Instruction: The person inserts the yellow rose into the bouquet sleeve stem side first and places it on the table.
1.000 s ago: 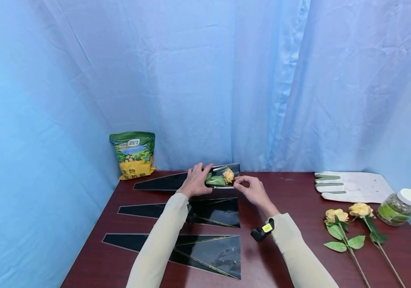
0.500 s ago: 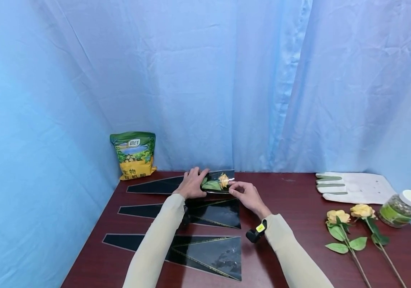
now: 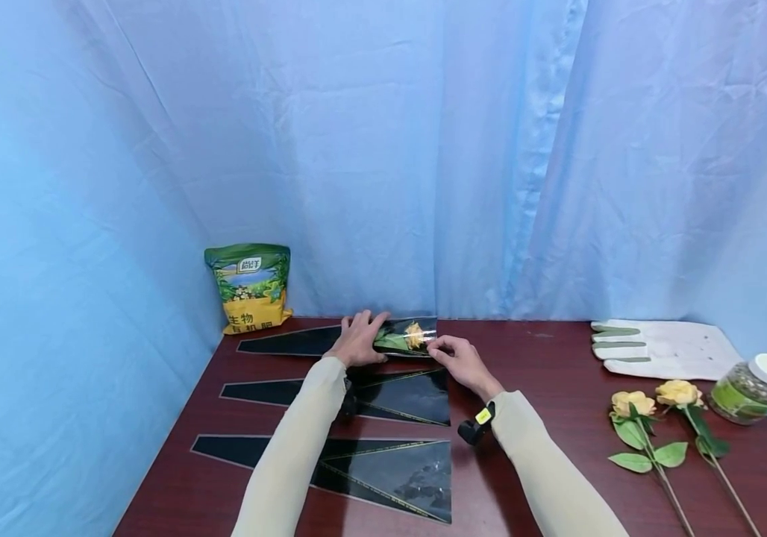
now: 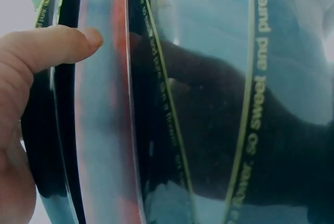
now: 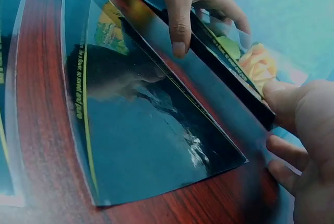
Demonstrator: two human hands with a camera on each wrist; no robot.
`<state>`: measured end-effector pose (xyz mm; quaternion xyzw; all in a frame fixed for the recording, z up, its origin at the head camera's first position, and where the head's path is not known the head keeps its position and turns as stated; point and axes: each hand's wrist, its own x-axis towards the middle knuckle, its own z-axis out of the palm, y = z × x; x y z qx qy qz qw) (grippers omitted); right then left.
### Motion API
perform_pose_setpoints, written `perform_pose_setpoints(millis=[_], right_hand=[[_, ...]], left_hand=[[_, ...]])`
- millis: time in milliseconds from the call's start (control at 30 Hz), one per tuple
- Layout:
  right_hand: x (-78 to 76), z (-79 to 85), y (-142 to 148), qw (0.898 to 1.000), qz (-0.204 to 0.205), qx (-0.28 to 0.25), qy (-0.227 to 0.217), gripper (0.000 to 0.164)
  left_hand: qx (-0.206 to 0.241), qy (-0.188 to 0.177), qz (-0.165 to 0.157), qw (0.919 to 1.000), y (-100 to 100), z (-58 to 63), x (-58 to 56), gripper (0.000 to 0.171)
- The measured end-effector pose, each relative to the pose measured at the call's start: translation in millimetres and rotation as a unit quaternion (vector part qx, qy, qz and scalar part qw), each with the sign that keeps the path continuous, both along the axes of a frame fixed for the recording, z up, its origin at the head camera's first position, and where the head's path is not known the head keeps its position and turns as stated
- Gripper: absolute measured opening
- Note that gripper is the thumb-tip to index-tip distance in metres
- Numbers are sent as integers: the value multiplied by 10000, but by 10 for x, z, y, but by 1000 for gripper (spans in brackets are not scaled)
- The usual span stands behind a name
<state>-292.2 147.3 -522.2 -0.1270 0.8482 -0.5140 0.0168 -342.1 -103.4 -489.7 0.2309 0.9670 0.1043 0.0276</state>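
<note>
At the back of the table a black and clear flower sleeve (image 3: 289, 341) lies with a yellow rose (image 3: 414, 335) and green leaves showing in its wide end. My left hand (image 3: 357, 341) spans the sleeve, thumb on the near side and fingers over the far side. In the left wrist view the thumb (image 4: 57, 49) lies across the black edge. Beside the bloom, my right hand (image 3: 464, 362) pinches the sleeve's open corner between thumb and index finger; the right wrist view shows the rose (image 5: 258, 63) just past those fingertips. The rose's stem is hidden.
Two flat sleeves, a middle one (image 3: 404, 395) and a front one (image 3: 390, 477), lie nearer. A fertilizer bag (image 3: 249, 291) stands back left. At right are two yellow roses, one (image 3: 633, 404) beside another (image 3: 679, 393), a white glove (image 3: 672, 350) and a lidded jar (image 3: 753, 388).
Both hands and the sleeve with the rose have shifted slightly left, and the sleeve's raised wide end has come down flatter. My right hand keeps its pinch at the corner.
</note>
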Motion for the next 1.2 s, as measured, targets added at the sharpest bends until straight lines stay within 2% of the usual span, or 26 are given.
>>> perform_pose_setpoints(millis=[233,433,633,733,933,1100,1200], right_hand=[[14,22,-13,9989,-342,283,-163,19],[20,-1,7,9984,-328,397,-218,19],[51,1,91,9978,-414,434,-269,23],[80,32,168,9978,-505,338,-247,30],[174,188,337,9964,-838,-65,-70,40],[314,385,400,9951,-964,-178,116,43],[424,503,403,9951,-959,-110,223,44]], left_hand=[[405,-405,2,9984,-11,-14,35,97],[616,-738,90,9953,-24,-13,64,98],[719,-947,6,9929,-23,16,78,99],[920,-884,53,9918,-47,95,95,98],[1499,-624,166,9866,-120,338,177,94],[1918,-244,147,9810,-176,521,317,90],[2077,-21,95,9781,-206,586,434,87]])
